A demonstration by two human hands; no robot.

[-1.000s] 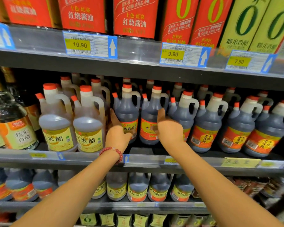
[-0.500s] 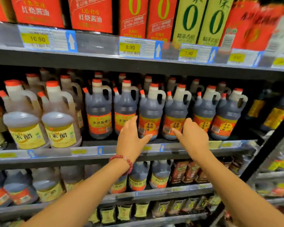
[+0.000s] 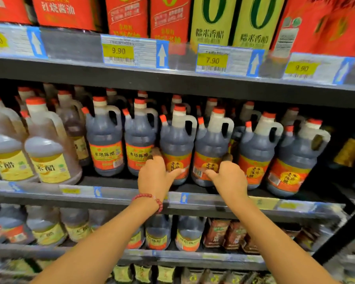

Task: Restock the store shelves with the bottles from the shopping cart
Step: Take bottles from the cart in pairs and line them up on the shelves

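Dark vinegar bottles with red caps and red-orange labels stand in a row on the middle shelf (image 3: 295, 204). My left hand (image 3: 154, 177) wraps the lower part of one dark vinegar bottle (image 3: 176, 140), thumb across its label and fingers on its left side. My right hand (image 3: 228, 179) holds the neighbouring dark vinegar bottle (image 3: 212, 144) the same way, with its fingers in the gap on that bottle's right. Both bottles stand upright on the shelf. A red bead bracelet (image 3: 150, 198) circles my left wrist. The shopping cart is out of view.
Pale rice vinegar jugs (image 3: 49, 152) fill the shelf's left end. More dark bottles (image 3: 291, 158) stand to the right. Red and yellow-green cartons (image 3: 213, 19) line the shelf above, behind price tags (image 3: 129, 51). Lower shelves hold more bottles (image 3: 189, 234) and brown packets (image 3: 217, 234).
My hands have moved right along the row, from hovering open in front of the shelf to closing on two neighbouring dark bottles. The view has shifted right with them.
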